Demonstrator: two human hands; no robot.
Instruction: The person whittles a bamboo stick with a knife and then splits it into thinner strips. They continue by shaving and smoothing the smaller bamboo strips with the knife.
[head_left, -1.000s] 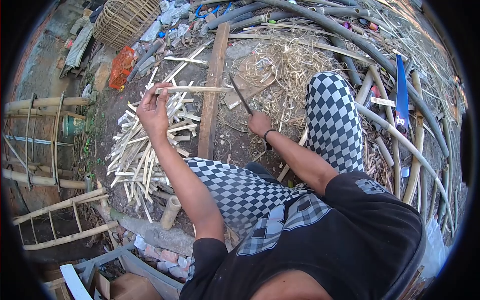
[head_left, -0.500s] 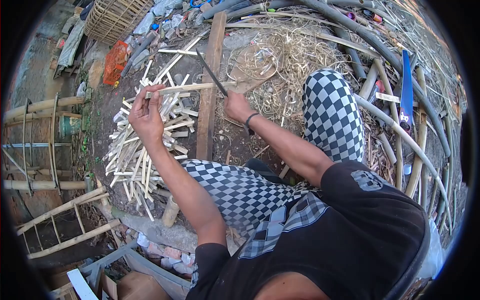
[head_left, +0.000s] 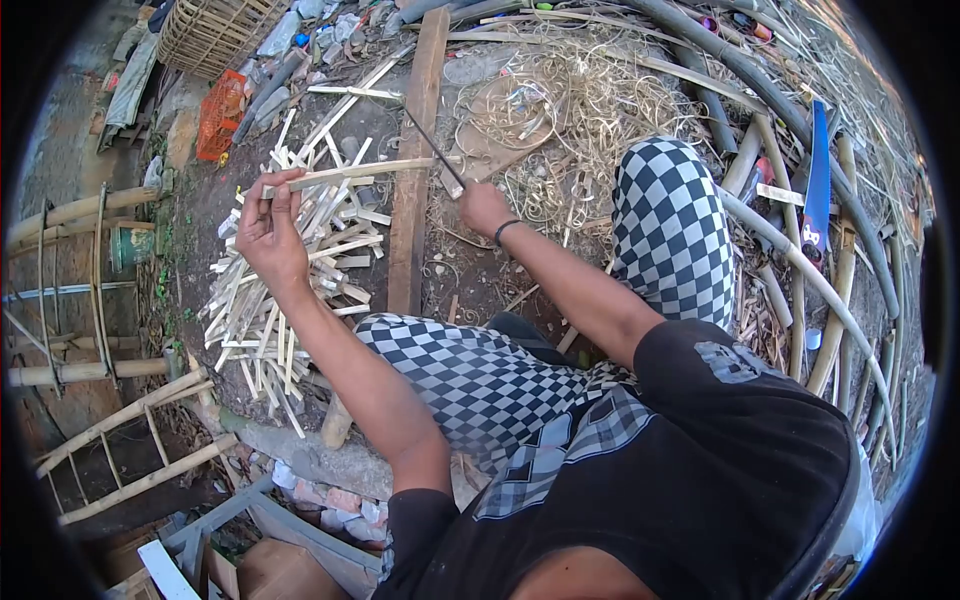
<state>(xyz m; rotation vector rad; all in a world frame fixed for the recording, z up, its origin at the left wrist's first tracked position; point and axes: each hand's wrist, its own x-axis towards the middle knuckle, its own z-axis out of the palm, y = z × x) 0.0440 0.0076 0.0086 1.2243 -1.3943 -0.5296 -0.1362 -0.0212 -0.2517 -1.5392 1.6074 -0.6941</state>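
Between its thumb and fingers my left hand (head_left: 272,240) pinches one end of a pale bamboo strip (head_left: 365,170), which reaches right across the wooden plank (head_left: 408,225). My right hand (head_left: 486,210) is closed around the handle of a knife (head_left: 432,146). Its long, dark, narrow blade points up and left, crossing the strip near the strip's far end. Below and around my left hand lies a heap of cut bamboo strips (head_left: 290,310). The grip around the knife handle is mostly hidden by my fingers.
Curly shavings (head_left: 620,110) cover the ground beyond my right hand. A blue-bladed saw (head_left: 818,170) rests among bamboo poles (head_left: 790,245) at the right. An orange crate (head_left: 220,115) and a woven basket (head_left: 215,35) stand at the upper left, a bamboo ladder (head_left: 150,480) lower left.
My left hand has drawn slightly left with the strip. My right hand has shifted a little right and the blade looks thinner, turned more edge-on. The whole view has moved slightly.
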